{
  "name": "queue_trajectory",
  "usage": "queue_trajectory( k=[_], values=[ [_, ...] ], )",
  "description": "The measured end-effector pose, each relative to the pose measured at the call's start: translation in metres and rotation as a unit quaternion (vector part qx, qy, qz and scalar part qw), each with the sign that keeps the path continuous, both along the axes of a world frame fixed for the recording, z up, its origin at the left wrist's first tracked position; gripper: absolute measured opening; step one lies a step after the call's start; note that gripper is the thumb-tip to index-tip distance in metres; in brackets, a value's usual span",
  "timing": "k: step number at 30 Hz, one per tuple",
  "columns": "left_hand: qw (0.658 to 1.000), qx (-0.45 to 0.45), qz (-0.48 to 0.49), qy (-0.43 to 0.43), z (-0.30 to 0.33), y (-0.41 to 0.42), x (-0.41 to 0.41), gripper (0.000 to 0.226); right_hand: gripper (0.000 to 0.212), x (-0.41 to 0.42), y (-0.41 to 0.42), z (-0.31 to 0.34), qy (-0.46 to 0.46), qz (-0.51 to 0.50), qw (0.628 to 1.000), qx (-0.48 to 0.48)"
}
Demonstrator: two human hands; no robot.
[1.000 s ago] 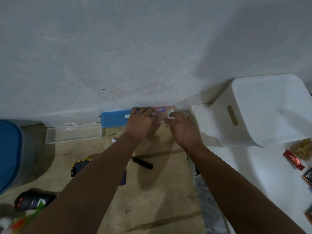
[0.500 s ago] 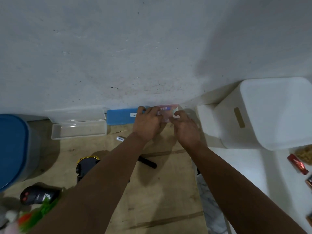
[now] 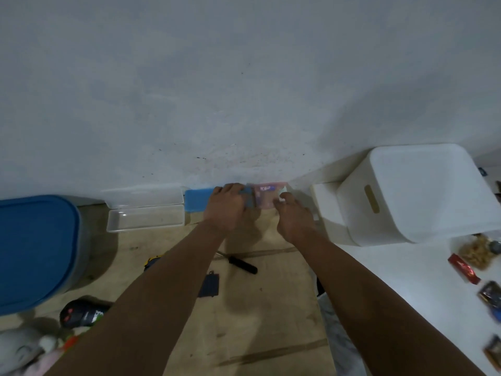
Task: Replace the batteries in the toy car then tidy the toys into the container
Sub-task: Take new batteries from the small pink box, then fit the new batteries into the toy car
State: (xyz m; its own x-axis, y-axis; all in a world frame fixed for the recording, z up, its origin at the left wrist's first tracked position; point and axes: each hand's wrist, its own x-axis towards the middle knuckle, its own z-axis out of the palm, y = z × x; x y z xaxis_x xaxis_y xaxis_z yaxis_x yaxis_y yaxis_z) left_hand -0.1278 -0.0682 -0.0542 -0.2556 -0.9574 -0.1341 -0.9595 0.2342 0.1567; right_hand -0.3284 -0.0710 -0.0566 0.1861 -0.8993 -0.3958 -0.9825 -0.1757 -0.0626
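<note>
While both arms reach to the foot of the wall, the scene reads as follows, each place given relative to the pink pack [image 3: 267, 196].
Pink pack: a small pink packet with blue print, standing against the wall; its contents cannot be made out.
Left hand [image 3: 226, 208]: at the pack's left edge, fingers curled onto a small grey piece there, gripping it.
Right hand [image 3: 294, 214]: just right of the pack and slightly nearer, fingertips at its right corner; whether they pinch it or only touch it, I cannot tell.
Blue lid [image 3: 198, 199]: flat, just left of the pack, partly under the left hand.
Clear tray [image 3: 145, 219]: further left.
Screwdriver [image 3: 242, 264]: below the pack, on the wooden board.
Toy car [image 3: 151, 263]: below-left of the pack, mostly hidden by the left forearm.
Battery cover [image 3: 208, 284]: dark, beside the forearm.
White container [image 3: 414, 191]: right of the pack.
</note>
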Motion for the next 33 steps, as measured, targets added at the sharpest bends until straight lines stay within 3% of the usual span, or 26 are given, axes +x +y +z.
queue_trajectory(
  k=[6,10,14,18,23,28,33],
  values=[
    [0.994,-0.038,0.079,0.063,0.022,0.039,0.059,0.036,0.075,0.004,0.0,0.021,-0.019,-0.016,0.998,0.06],
    [0.984,-0.041,0.148,0.088,0.031,0.072,0.095,0.037,0.063,0.022,0.01,0.03,-0.06,-0.032,0.997,-0.038],
    [0.972,0.019,0.226,0.062,0.036,0.116,0.125,0.05,0.038,0.069,0.031,0.035,-0.104,-0.008,0.994,-0.037],
    [0.951,0.106,0.288,0.044,0.029,0.161,0.144,0.074,0.033,0.12,0.048,0.022,-0.137,0.029,0.99,-0.004],
    [0.917,0.183,0.341,0.093,0.011,0.196,0.147,0.105,0.029,0.16,0.063,-0.01,-0.088,0.054,0.995,0.017],
    [0.896,0.225,0.352,0.153,-0.005,0.201,0.143,0.108,0.024,0.171,0.069,-0.029,-0.038,0.059,0.997,-0.025],
    [0.886,0.24,0.349,0.191,-0.004,0.192,0.13,0.095,0.018,0.166,0.07,-0.019,-0.115,-0.017,0.992,-0.038]
  ],
)
